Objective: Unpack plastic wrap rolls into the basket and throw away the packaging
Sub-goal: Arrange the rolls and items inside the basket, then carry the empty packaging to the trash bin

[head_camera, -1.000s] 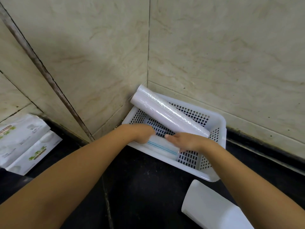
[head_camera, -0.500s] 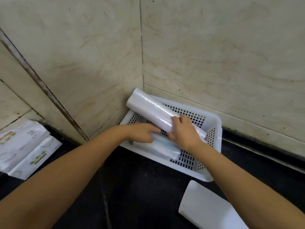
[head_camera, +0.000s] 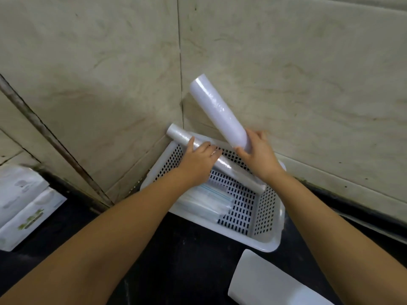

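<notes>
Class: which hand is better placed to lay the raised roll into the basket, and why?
Right. The right hand grips the raised roll above the basket; the left hand lies on the thinner roll.

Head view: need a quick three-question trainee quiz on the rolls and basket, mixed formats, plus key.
1. True or false: the right hand grips the thick roll by its lower end.
2. The thin roll under the left hand lies: A) flat on the counter; B) slanted across the basket, one end past its rim; C) upright against the wall.
3. Fill in: the blue-striped packet lies ___ the basket.
Key: 1 true; 2 B; 3 inside.
</notes>
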`<state>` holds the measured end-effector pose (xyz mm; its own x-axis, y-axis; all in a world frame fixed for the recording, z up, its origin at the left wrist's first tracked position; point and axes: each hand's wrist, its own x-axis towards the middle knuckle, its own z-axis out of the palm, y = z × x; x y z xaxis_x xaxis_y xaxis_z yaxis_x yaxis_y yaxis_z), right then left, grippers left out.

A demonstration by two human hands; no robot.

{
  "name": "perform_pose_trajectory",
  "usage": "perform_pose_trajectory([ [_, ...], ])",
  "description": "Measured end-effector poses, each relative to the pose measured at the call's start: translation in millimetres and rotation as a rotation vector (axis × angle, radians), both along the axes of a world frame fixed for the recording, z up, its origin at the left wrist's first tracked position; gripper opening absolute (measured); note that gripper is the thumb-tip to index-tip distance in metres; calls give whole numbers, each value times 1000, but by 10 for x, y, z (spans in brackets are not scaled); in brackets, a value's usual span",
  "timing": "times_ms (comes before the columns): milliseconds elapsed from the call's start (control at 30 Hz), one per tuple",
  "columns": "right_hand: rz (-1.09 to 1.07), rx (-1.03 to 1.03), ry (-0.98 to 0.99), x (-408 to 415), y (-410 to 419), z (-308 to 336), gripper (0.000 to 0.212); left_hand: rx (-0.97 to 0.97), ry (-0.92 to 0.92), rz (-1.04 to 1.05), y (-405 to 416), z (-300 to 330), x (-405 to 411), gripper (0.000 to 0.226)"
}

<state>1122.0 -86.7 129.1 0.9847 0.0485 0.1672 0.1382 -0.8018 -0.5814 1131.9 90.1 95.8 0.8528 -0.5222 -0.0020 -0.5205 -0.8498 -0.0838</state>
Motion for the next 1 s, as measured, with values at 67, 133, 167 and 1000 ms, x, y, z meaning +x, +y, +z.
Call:
perform_pose_trajectory([
  [67, 47, -26, 33, 39, 54, -86, 52, -22, -63, 46, 10, -43, -140, 61],
  [133, 90, -58, 68, 59, 112, -183, 52, -41, -79, 87, 53, -131, -325, 63],
  [167, 104, -84, 79, 61, 139, -233, 52, -49, -73, 100, 92, -180, -411, 66],
  [1000, -74, -118, 287, -1706, -908, 84, 25, -319, 263, -95, 5, 322, -1986, 50],
])
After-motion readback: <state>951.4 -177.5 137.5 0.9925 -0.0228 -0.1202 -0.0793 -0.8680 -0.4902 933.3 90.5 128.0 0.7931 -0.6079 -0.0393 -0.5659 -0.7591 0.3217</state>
